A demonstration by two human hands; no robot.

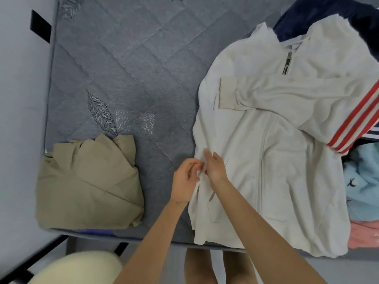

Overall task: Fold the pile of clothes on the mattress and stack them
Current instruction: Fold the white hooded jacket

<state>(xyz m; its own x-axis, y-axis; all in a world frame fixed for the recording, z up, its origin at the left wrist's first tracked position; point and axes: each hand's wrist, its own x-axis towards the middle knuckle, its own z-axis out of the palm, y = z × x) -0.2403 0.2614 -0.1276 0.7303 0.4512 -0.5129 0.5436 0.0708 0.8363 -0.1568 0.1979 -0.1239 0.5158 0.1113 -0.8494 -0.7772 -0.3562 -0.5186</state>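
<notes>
Two hands working, both at the left edge of one white zip jacket [276,160]. The jacket is lying spread face up on the right half of the grey mattress [123,68], with its hem hanging over the near edge. One sleeve [287,93] with three red stripes is lying folded across the chest.

One tan garment [88,185] is sitting already folded at the near left corner, well apart from the jacket. At least three more garments are piling up at the right edge: one navy [307,13] at the far side, one light blue [363,181] and one pink [363,236] nearer, all partly under or beside the jacket.

The left hand [185,179] is curling its fingers and pinching the jacket's side edge. The right hand [215,167] is touching it just beside, its fingers straight and lying flat on the same edge, not gripping. Both forearms are reaching in from the near side.
</notes>
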